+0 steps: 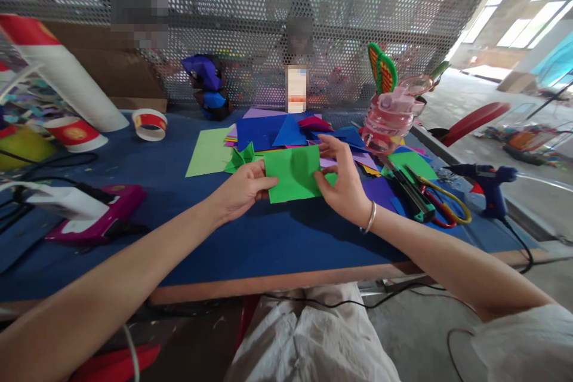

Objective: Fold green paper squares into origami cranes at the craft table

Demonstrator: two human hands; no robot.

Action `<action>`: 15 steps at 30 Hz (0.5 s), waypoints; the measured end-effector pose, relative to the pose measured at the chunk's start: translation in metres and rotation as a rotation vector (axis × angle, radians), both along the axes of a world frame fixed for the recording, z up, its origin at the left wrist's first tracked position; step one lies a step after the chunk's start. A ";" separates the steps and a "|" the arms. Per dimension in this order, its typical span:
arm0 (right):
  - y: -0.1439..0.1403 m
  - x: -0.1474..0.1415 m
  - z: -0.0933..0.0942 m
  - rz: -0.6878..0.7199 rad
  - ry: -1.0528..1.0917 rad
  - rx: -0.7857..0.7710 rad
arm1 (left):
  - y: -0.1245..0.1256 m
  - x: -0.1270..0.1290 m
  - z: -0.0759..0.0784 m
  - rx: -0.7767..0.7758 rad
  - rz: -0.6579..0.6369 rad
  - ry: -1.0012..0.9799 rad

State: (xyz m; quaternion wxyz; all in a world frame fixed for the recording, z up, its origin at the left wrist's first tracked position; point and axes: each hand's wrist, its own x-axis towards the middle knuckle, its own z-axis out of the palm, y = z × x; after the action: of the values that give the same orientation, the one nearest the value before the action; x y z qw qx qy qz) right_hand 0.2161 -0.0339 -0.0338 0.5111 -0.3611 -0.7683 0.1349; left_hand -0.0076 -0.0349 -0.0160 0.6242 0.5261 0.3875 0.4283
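Note:
A bright green sheet of paper [293,174] is held up over the blue table, roughly square. My left hand [245,190] pinches its left edge, thumb on the near face. At the opposite edge, my right hand [342,182] grips the paper between thumb and fingers, the index finger raised. Just behind my left hand sits a folded green paper piece [242,157]. Beyond the sheet lies a pile of coloured papers, with a blue sheet [259,131] on it. A light green sheet [206,152] lies left of the pile.
On the right are a utility knife [414,194], scissors [447,206], a hot glue gun [490,182] and a pink bottle [388,122]. A purple power strip [98,221], paper cups [150,124] and cords occupy the left. A perforated metal screen [250,24] stands behind.

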 end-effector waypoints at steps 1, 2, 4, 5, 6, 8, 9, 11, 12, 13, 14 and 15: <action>0.000 0.002 0.002 -0.021 -0.084 0.095 | 0.000 -0.001 0.000 -0.004 0.006 -0.003; 0.001 0.004 0.003 -0.025 -0.170 0.178 | 0.001 -0.002 0.001 -0.008 0.011 -0.006; 0.003 0.007 0.005 0.008 -0.323 0.290 | 0.002 -0.003 0.001 -0.016 0.021 -0.012; 0.004 0.008 0.005 0.033 -0.379 0.319 | 0.002 -0.004 0.001 -0.018 0.025 -0.017; 0.005 0.009 0.005 0.056 -0.422 0.334 | 0.003 -0.004 0.001 -0.020 0.031 -0.022; 0.007 0.011 0.004 0.081 -0.466 0.346 | 0.003 -0.004 0.001 -0.023 0.050 -0.032; 0.008 0.011 0.003 0.085 -0.472 0.353 | 0.004 -0.004 0.001 -0.027 0.059 -0.034; 0.010 0.011 0.003 0.076 -0.467 0.372 | 0.004 -0.004 0.002 -0.036 0.074 -0.035; 0.010 0.011 0.003 0.065 -0.459 0.379 | 0.004 -0.004 0.002 -0.040 0.077 -0.035; 0.010 0.011 0.003 0.049 -0.449 0.381 | 0.004 -0.004 0.002 -0.044 0.077 -0.035; 0.010 0.011 0.002 0.031 -0.437 0.374 | 0.005 -0.004 0.002 -0.048 0.077 -0.035; 0.010 0.011 0.002 0.013 -0.424 0.360 | 0.005 -0.004 0.002 -0.050 0.079 -0.036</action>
State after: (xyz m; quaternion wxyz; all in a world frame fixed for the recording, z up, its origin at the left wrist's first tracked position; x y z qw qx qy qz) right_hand 0.2266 -0.0238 -0.0317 0.3939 -0.2796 -0.8720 -0.0793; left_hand -0.0116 -0.0301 -0.0144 0.6267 0.4868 0.4071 0.4523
